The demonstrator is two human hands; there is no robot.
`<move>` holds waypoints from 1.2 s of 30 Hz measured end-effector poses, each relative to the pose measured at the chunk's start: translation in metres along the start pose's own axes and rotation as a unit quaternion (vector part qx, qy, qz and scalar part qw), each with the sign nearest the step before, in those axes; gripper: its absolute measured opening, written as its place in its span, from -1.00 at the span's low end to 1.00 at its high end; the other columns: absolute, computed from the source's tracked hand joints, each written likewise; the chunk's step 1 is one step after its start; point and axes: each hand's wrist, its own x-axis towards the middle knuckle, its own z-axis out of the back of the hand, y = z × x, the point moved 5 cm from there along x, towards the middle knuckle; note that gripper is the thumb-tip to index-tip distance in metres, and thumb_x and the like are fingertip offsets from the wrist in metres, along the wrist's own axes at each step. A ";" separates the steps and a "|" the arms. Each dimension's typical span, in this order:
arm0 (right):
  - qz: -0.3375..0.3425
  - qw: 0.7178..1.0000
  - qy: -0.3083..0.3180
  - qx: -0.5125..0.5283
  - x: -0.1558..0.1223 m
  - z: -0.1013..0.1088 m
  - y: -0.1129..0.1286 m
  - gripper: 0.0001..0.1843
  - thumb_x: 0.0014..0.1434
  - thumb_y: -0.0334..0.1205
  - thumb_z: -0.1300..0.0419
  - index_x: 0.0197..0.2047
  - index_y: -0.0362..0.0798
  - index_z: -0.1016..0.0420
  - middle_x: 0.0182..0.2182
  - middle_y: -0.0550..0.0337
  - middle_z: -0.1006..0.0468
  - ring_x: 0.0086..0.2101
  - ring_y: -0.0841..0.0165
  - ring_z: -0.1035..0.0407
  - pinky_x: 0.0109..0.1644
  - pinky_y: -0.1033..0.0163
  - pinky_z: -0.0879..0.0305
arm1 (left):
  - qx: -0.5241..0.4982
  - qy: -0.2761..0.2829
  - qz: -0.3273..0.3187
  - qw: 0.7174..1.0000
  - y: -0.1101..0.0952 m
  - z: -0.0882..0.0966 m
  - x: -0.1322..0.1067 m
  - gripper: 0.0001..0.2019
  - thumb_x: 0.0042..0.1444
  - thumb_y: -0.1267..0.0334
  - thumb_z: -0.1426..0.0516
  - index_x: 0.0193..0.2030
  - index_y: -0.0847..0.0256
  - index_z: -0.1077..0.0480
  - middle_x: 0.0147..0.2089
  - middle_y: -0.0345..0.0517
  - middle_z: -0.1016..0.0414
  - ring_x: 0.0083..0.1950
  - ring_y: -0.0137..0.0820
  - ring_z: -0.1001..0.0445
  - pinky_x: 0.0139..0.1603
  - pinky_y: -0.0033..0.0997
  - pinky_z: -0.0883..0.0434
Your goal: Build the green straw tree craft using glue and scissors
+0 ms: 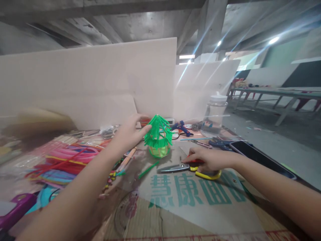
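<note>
The small green model (157, 132) stands upright near the middle of the table, on a clear sheet (200, 217) w/ green characters. Its pointed roof of green fuzzy strips looks, to my judgement, mostly done: on the side facing us the strips go down from the tip, and a lower green fringe goes around, above a pale green base. What is left, I can't say for sure, as the back side is hidden; one green strip (148, 170) lies loose just in front, not attached.

The L hand (132, 132) is at the roof's left side, fingers stretched and not closed; its thumb is touching the roof or very near, can't tell which. The R hand (207, 159) is right of the model, fingers bent down onto the handles of the scissors (173, 168). The view there is a bit blurred, so whether it grips them or only rests is not clear to me.

Further out: a bundle of coloured fuzzy stems (72, 157) on the left, a purple tool (18, 209) in the near-left corner, a blue glue gun (182, 128) behind the model, a bottle (214, 117) and a phone (260, 159) on the right.
</note>
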 end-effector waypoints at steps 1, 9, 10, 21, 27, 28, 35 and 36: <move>0.000 1.000 0.000 0.004 0.000 0.000 -0.001 -0.39 0.09 -0.15 -0.22 0.24 0.27 -0.38 0.02 0.10 -0.35 -0.03 0.15 -0.34 0.05 0.11 -0.23 | -0.007 0.005 -0.020 1.000 0.000 -0.005 0.006 -0.58 0.20 0.03 -0.09 0.12 0.20 -0.38 0.13 -0.01 -0.47 0.15 -0.24 -0.42 0.13 -0.29 -0.35; 0.006 1.000 -0.002 0.001 0.000 0.001 -0.001 -0.40 0.09 -0.14 -0.22 0.24 0.22 -0.40 -0.01 0.08 -0.35 -0.04 0.14 -0.33 0.06 0.08 -0.24 | -0.132 0.078 0.025 0.988 0.016 -0.045 0.034 -0.43 0.16 0.06 -0.14 0.25 0.30 -0.25 0.25 0.14 -0.37 0.24 -0.22 -0.37 0.27 -0.18 -0.30; 0.012 1.000 -0.001 0.001 0.000 0.001 -0.001 -0.40 0.10 -0.16 -0.20 0.24 0.21 -0.39 -0.02 0.08 -0.36 -0.05 0.15 -0.34 0.06 0.09 -0.25 | -0.144 0.080 0.027 0.986 0.018 -0.047 0.035 -0.43 0.16 0.07 -0.14 0.25 0.32 -0.26 0.24 0.16 -0.38 0.24 -0.22 -0.38 0.27 -0.18 -0.29; 0.040 0.999 -0.001 0.017 0.003 0.001 -0.026 -0.42 0.07 -0.20 -0.21 0.20 0.20 -0.44 0.02 0.08 -0.38 -0.03 0.15 -0.35 0.08 0.12 -0.23 | 0.007 0.029 0.038 0.999 0.020 -0.003 -0.001 -0.59 0.29 0.01 0.05 -0.03 0.28 -0.44 -0.03 -0.01 -0.54 0.01 -0.25 -0.44 0.05 -0.34 -0.31; 0.022 1.000 0.009 0.020 0.001 0.004 -0.020 -0.44 0.09 -0.15 -0.21 0.20 0.20 -0.44 0.01 0.08 -0.37 0.00 0.14 -0.32 0.11 0.10 -0.22 | 0.131 0.188 0.125 0.965 0.031 0.010 -0.041 -0.58 0.23 -0.04 0.03 -0.29 0.20 -0.52 -0.38 -0.12 -0.55 -0.32 -0.28 -0.46 -0.35 -0.42 -0.19; 0.020 1.000 0.008 0.021 0.000 0.005 -0.019 -0.44 0.09 -0.16 -0.21 0.20 0.19 -0.44 0.00 0.08 -0.37 0.00 0.14 -0.32 0.11 0.11 -0.21 | 0.137 0.219 0.118 0.959 0.030 0.004 -0.048 -0.60 0.21 -0.03 0.01 -0.31 0.19 -0.53 -0.38 -0.10 -0.55 -0.33 -0.28 -0.46 -0.36 -0.42 -0.19; 0.024 0.999 0.001 0.020 0.002 0.002 -0.021 -0.41 0.05 -0.19 -0.22 0.19 0.17 -0.46 0.00 0.10 -0.38 0.00 0.16 -0.34 0.11 0.13 -0.21 | 0.119 0.271 0.073 0.952 0.019 -0.063 -0.085 -0.84 0.03 0.16 -0.16 -0.45 0.14 -0.50 -0.39 0.01 -0.51 -0.28 -0.16 -0.47 -0.22 -0.27 -0.30; 0.024 0.999 -0.001 0.021 0.001 0.003 -0.023 -0.40 0.05 -0.18 -0.23 0.21 0.17 -0.44 0.02 0.09 -0.38 0.01 0.16 -0.34 0.12 0.13 -0.21 | 0.119 0.266 0.072 0.954 0.018 -0.068 -0.087 -0.86 0.03 0.21 -0.14 -0.47 0.13 -0.48 -0.41 0.01 -0.50 -0.24 -0.15 -0.47 -0.18 -0.25 -0.31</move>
